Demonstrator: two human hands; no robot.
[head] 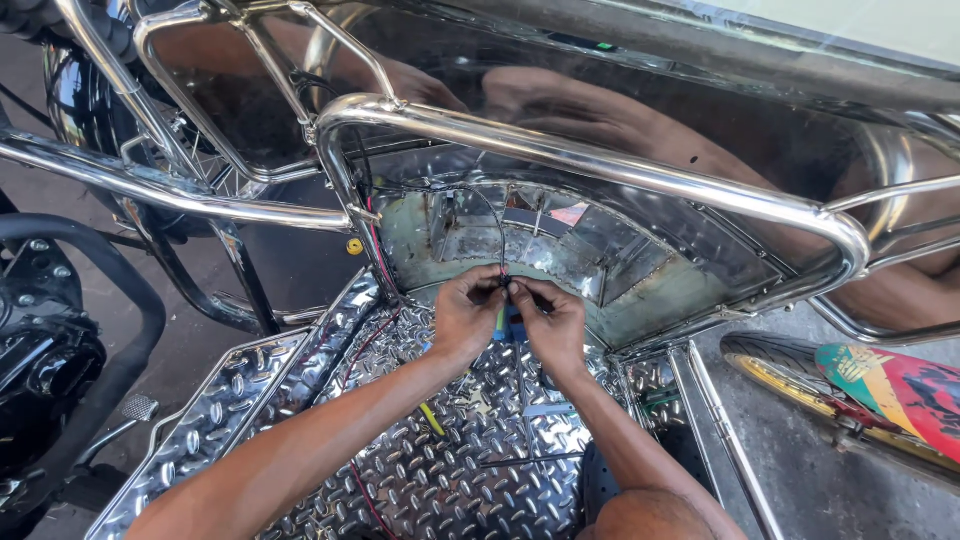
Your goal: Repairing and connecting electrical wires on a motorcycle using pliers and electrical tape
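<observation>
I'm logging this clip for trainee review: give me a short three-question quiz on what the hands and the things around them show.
1. True or false: both hands pinch the thin black wire.
2. What is the floor under the forearms? A) wood planks B) shiny diamond-pattern plate C) carpet
3. What curves just above the hands?

Key:
1. True: left hand and right hand meet on the black wire.
2. B, the diamond-pattern plate.
3. A chrome tube rail.
</observation>
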